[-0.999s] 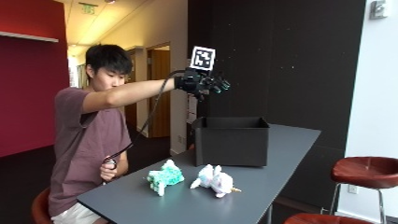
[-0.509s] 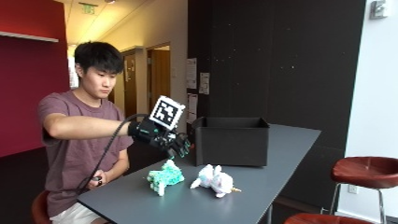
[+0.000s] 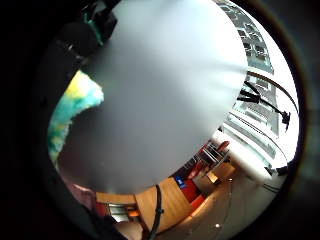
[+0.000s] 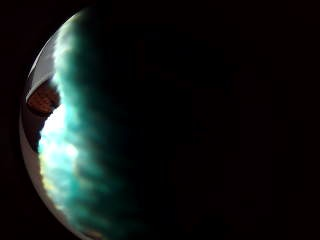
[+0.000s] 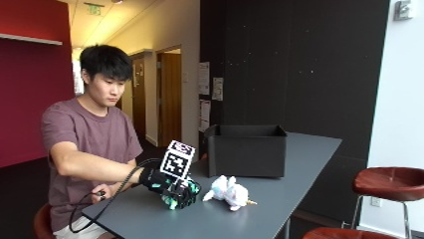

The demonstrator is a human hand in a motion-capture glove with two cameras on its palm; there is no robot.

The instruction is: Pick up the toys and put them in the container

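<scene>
Gloved right hand (image 5: 173, 188) down over teal plush toy (image 5: 190, 189) on table (image 5: 291, 164), fingers curled around it. White plush toy (image 5: 227, 191) just beside. Black container (image 5: 246, 150) behind both. Thumb-side palm view: teal fur fills frame. Little-finger-side view: teal fur beside grey tabletop.

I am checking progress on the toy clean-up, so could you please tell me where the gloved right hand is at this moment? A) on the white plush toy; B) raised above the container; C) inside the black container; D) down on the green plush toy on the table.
D: the outside view shows the gloved right hand down over the green plush toy, beside the white plush toy.
</scene>
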